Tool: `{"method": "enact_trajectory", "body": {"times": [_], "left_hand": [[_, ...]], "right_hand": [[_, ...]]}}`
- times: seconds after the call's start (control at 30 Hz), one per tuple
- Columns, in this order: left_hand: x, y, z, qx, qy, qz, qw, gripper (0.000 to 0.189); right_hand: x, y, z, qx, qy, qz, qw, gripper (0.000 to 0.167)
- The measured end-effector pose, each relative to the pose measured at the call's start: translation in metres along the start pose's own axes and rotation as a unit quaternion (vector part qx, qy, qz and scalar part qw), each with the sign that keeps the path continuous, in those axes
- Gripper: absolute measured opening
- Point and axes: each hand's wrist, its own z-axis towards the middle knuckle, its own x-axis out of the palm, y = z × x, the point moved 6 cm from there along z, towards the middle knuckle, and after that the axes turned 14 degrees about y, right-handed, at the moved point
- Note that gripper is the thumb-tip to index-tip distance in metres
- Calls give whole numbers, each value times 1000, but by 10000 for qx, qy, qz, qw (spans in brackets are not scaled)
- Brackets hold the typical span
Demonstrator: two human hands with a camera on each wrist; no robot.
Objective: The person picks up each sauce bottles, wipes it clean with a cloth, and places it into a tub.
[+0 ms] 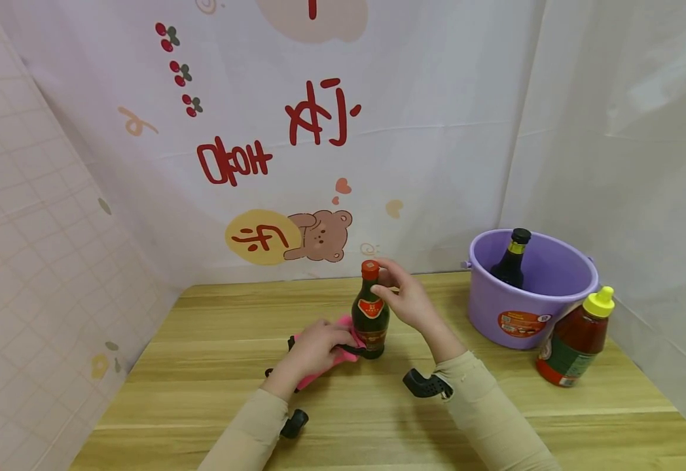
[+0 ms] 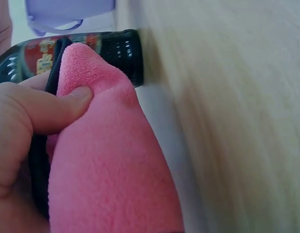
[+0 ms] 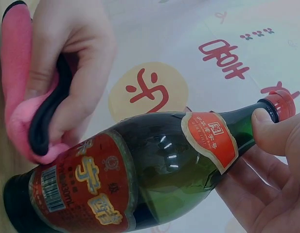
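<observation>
A dark green glass vinegar bottle (image 1: 370,314) with a red cap and red labels stands upright on the wooden table. My right hand (image 1: 404,297) holds it by the neck just under the cap, thumb on one side and fingers behind, as the right wrist view shows. In my left hand (image 1: 315,350) is a pink cloth (image 2: 111,145) with black edging, pinched between thumb and fingers. A folded part of the cloth presses against the bottle's lower label (image 3: 81,184). The bottle's base sits at the tabletop in the left wrist view.
To the right stands a purple bucket (image 1: 478,301) with a dark, black-capped bottle (image 1: 509,265) inside. A red sauce bottle (image 1: 575,343) with a yellow cap is in front of the bucket. A printed white curtain (image 1: 425,131) hangs behind the table (image 1: 231,314).
</observation>
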Motion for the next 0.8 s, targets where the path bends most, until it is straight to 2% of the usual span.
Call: {"method": "enact_trajectory", "body": {"times": [0.13, 0.3, 0.4, 0.47, 0.63, 0.7, 0.8], "left_hand": [[7, 1, 4, -150, 323, 43, 9994, 12], [13, 2, 9, -489, 752, 19, 9960, 9], [13, 4, 9, -654, 909, -28, 9937, 13], [13, 5, 9, -629, 959, -75, 9934, 15], [4, 9, 4, -337, 838, -259, 9956, 17], [-5, 12, 0, -306, 665, -319, 9968, 19], [-25, 16, -4, -424, 288, -356, 9981, 20]], "right_hand": [[0, -1, 0, 24, -3, 34, 10000, 48], [0, -2, 0, 59, 1, 27, 10000, 47], [0, -1, 0, 41, -13, 14, 10000, 47], [0, -1, 0, 18, -26, -12, 10000, 48], [1, 0, 1, 23, -24, -18, 10000, 48], [1, -1, 1, 48, -21, 6, 10000, 48], [1, -2, 1, 63, -22, 64, 10000, 48]]}}
